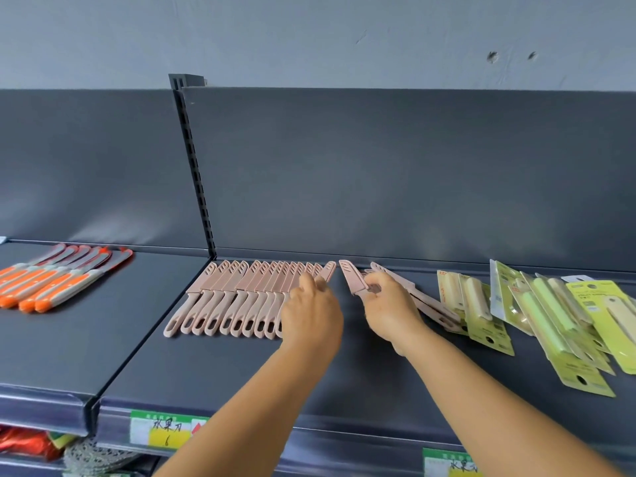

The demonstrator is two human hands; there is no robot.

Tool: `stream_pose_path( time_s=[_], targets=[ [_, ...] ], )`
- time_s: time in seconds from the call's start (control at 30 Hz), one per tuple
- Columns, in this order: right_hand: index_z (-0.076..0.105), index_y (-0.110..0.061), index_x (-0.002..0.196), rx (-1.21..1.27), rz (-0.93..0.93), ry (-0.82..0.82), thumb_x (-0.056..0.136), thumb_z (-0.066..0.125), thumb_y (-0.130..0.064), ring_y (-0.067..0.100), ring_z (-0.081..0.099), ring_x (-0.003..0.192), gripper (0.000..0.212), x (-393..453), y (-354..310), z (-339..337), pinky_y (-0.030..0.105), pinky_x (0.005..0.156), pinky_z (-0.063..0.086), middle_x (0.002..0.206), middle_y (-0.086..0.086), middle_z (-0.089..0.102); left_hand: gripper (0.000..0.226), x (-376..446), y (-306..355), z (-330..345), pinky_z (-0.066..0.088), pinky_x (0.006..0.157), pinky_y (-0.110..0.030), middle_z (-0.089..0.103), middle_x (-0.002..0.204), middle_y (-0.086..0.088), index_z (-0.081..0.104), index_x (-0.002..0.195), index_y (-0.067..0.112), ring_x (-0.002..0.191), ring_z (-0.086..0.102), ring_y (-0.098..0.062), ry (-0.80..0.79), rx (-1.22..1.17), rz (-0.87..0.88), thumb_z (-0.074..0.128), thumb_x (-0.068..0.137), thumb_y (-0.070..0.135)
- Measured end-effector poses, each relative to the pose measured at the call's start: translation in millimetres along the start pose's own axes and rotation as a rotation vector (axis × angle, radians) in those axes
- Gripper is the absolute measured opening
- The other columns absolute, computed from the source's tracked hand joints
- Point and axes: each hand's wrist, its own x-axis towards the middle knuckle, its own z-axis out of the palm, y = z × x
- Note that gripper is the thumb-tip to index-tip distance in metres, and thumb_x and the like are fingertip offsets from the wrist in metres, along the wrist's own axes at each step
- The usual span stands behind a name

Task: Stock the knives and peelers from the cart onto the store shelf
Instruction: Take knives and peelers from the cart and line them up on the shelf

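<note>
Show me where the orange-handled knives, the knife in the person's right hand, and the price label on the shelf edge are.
orange-handled knives (51, 284): head view, on a handle in the bunch.
pink knife (351, 275): head view, on its sheath, held by the right hand (389, 306).
price label (165, 432): head view, on its yellow part.

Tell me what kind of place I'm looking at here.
Most likely a shop aisle: a dark metal shelf carries price labels on its front edge, with a neat row of pink knives and carded packs laid out for sale.

Both hands (311, 313) fwd, fingers curled.
</note>
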Motion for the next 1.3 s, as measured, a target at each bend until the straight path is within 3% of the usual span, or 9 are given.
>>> stream_pose_path(
  time_s=[0.13, 0.27, 0.47, 0.6, 0.77, 0.83, 0.9, 1.1, 1.3],
  targets=[
    [0.053, -0.022, 0.126, -0.034, 0.016, -0.046, 0.098, 0.043, -0.018, 0.024, 0.053, 0.105, 0.030, 3, -3, 13, 0.025, 0.079, 0.038, 0.129, 0.002, 0.057, 0.041, -1, 1, 0, 0.036, 0.071, -0.028, 0.035, 0.129, -0.012, 0.037, 0.133, 0.002, 0.111, 0.050, -0.026, -0.048, 0.053, 0.003, 0.043, 0.094, 0.009],
    [0.055, -0.021, 0.128, -0.085, 0.025, -0.043, 0.096, 0.046, -0.019, 0.027, 0.054, 0.119, 0.033, 8, -6, 19, 0.030, 0.095, 0.042, 0.132, 0.003, 0.058, 0.044, 0, 8, 1, 0.044, 0.086, -0.029, 0.031, 0.135, -0.014, 0.037, 0.136, 0.002, 0.118, 0.046, -0.028, -0.110, 0.071, 0.050, 0.047, 0.094, 0.011],
    [0.061, -0.019, 0.096, -0.174, 0.026, -0.042, 0.093, 0.045, -0.013, 0.032, 0.053, 0.093, 0.017, 14, -6, 20, 0.029, 0.073, 0.039, 0.105, 0.010, 0.060, 0.045, 0, 8, 7, 0.043, 0.087, -0.030, 0.034, 0.132, -0.012, 0.040, 0.133, 0.004, 0.120, 0.041, -0.029, -0.132, 0.023, 0.095, 0.052, 0.091, 0.014],
    [0.035, -0.021, 0.065, -0.201, 0.048, -0.045, 0.090, 0.047, -0.015, 0.027, 0.042, 0.080, 0.029, 18, -7, 25, 0.028, 0.068, 0.033, 0.089, 0.007, 0.051, 0.041, 4, 2, 12, 0.035, 0.096, -0.032, 0.037, 0.131, -0.011, 0.044, 0.130, 0.007, 0.122, 0.035, -0.029, -0.127, 0.007, 0.194, 0.046, 0.093, 0.025],
    [0.046, -0.022, 0.085, -0.294, 0.004, -0.070, 0.093, 0.047, -0.023, 0.027, 0.047, 0.084, 0.008, 19, -9, 26, 0.028, 0.069, 0.036, 0.110, 0.011, 0.063, 0.053, 8, -19, 21, 0.024, 0.104, -0.036, 0.043, 0.135, -0.002, 0.046, 0.130, 0.015, 0.128, 0.030, -0.024, -0.112, 0.014, 0.341, 0.037, 0.094, 0.053],
    [0.051, -0.022, 0.085, -0.343, -0.024, -0.090, 0.093, 0.046, -0.023, 0.026, 0.046, 0.085, 0.010, 18, -8, 26, 0.028, 0.068, 0.036, 0.112, 0.010, 0.063, 0.058, 9, -27, 25, 0.022, 0.106, -0.038, 0.041, 0.137, 0.000, 0.044, 0.132, 0.015, 0.132, 0.029, -0.022, -0.128, 0.020, 0.380, 0.036, 0.093, 0.057],
    [0.060, -0.018, 0.101, -0.388, -0.040, -0.102, 0.094, 0.046, -0.022, 0.026, 0.048, 0.086, 0.017, 18, -7, 25, 0.027, 0.067, 0.037, 0.112, 0.007, 0.063, 0.061, 11, -31, 27, 0.020, 0.107, -0.038, 0.039, 0.140, 0.001, 0.041, 0.134, 0.013, 0.135, 0.028, -0.021, -0.143, 0.018, 0.402, 0.034, 0.094, 0.059],
    [0.059, -0.018, 0.120, -0.470, -0.088, -0.120, 0.098, 0.043, -0.026, 0.026, 0.053, 0.100, 0.028, 15, -10, 27, 0.028, 0.069, 0.037, 0.125, 0.006, 0.052, 0.069, 14, -37, 30, 0.016, 0.111, -0.039, 0.032, 0.148, 0.001, 0.032, 0.142, 0.012, 0.139, 0.024, -0.019, -0.179, 0.008, 0.435, 0.031, 0.094, 0.062],
    [0.058, -0.019, 0.117, -0.527, -0.118, -0.138, 0.100, 0.039, -0.034, 0.024, 0.049, 0.097, 0.029, 8, -10, 23, 0.029, 0.071, 0.038, 0.126, 0.006, 0.046, 0.071, 19, -38, 32, 0.019, 0.110, -0.037, 0.033, 0.148, 0.003, 0.032, 0.143, 0.017, 0.138, 0.025, -0.018, -0.154, 0.004, 0.435, 0.034, 0.091, 0.065]
  ],
)
